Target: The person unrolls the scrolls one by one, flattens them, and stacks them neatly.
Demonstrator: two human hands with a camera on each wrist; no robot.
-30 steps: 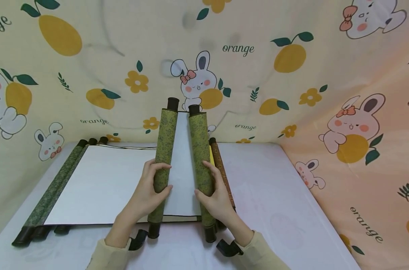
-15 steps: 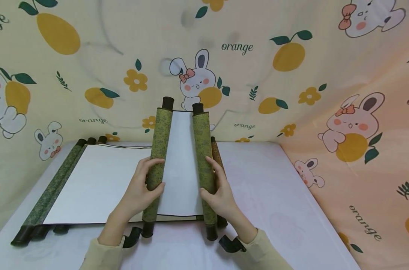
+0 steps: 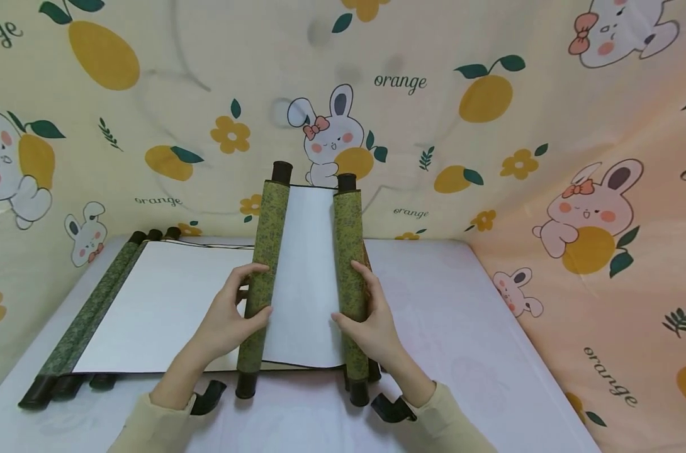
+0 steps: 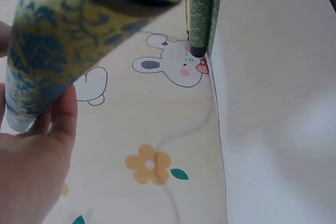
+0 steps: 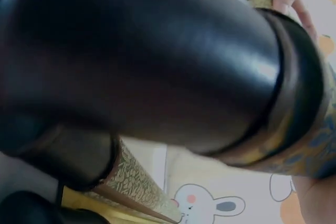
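A hanging scroll with a white sheet (image 3: 306, 277) is stretched between two rolls in yellow-green patterned cloth, tilted up off the table at the far end. My left hand (image 3: 226, 324) grips the left roll (image 3: 268, 226), thumb on the near side and fingers around the outer side. My right hand (image 3: 377, 327) grips the right roll (image 3: 348, 233) in a similar way. Black knobs cap both rolls. In the left wrist view the patterned roll (image 4: 63, 45) rests in the hand (image 4: 37, 166). A large black knob (image 5: 147, 61) fills much of the right wrist view.
Beneath lies another white scroll sheet (image 3: 150, 302), with dark green rolls (image 3: 94, 308) along the table's left side. More rolls stand behind my right hand, mostly hidden. Black curved pieces (image 3: 209, 397) sit at both wrists. A printed cloth (image 3: 422, 138) hangs behind the table (image 3: 462, 352).
The right roll has moved right with my right hand, and the left roll has shifted left. The gap between them is wider, showing more white sheet. Both hands keep their grip.
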